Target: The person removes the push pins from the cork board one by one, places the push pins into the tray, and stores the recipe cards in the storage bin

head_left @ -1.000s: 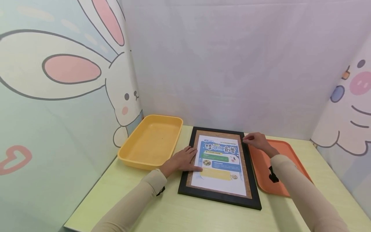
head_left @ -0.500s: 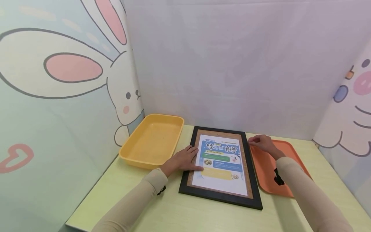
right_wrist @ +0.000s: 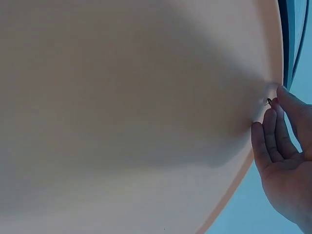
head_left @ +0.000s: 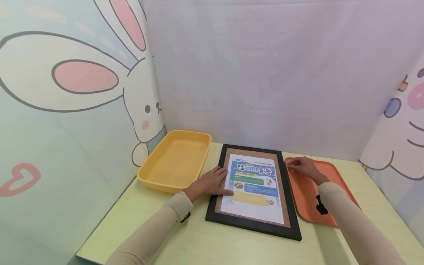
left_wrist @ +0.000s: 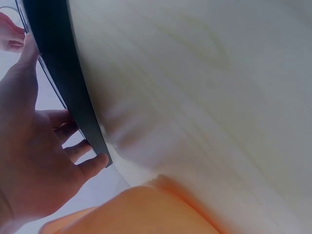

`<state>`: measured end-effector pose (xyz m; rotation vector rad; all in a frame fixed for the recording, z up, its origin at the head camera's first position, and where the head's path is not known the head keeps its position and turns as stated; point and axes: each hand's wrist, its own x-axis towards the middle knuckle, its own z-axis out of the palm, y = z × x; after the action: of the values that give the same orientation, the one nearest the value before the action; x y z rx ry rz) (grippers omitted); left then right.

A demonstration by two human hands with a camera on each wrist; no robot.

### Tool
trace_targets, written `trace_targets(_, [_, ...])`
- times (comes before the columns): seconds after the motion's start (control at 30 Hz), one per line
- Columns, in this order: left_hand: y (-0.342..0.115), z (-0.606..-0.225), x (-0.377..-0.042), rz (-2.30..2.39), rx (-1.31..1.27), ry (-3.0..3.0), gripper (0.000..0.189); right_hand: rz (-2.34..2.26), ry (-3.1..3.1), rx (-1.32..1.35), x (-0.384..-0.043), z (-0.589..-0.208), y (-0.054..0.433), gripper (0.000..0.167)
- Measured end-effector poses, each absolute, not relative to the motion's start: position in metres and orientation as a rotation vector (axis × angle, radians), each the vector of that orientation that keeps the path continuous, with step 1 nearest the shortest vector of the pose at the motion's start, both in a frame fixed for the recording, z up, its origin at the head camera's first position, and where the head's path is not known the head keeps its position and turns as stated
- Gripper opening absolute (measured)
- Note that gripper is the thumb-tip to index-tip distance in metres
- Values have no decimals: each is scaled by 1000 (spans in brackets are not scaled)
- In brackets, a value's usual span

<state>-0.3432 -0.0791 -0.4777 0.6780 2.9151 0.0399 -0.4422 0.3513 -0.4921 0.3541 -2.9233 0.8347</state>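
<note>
Over on the right of the frame, the right hand (head_left: 304, 167) has thumb and forefinger drawn together, and from the right wrist view they look to be pinching a small dark piece (right_wrist: 268, 102), too tiny for me to name. It's right at the upper-left corner of the orange tray (head_left: 304, 200), fingertips just inside the rim. That scrap looks light and stiff, easy to drop or lose sight of; a fingertip pinch seems the only hold for it.

Now centre frame: the left hand (head_left: 212, 183) lies flat, fingers spread across the left side of the black frame (head_left: 253, 225), thumb reaching onto the printed sheet (head_left: 253, 187), gripping nothing. The frame sits slightly askew on the worktop (head_left: 248, 250), brown backing (head_left: 285, 209) showing around the sheet. I'd call it rigid, awkward rather than heavy, best taken by its black side bars. The paper should be thin and crease-prone, so a flat palm suits it.

Farther out, left of centre, the yellow tray (head_left: 180, 158) rests near the frame, well apart from the orange one.
</note>
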Motion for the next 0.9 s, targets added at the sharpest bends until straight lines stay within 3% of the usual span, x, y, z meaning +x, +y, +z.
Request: trace_targets(0.9, [-78, -477, -344, 72, 666, 2912, 113, 897, -2950, 333, -438, -496, 357, 24])
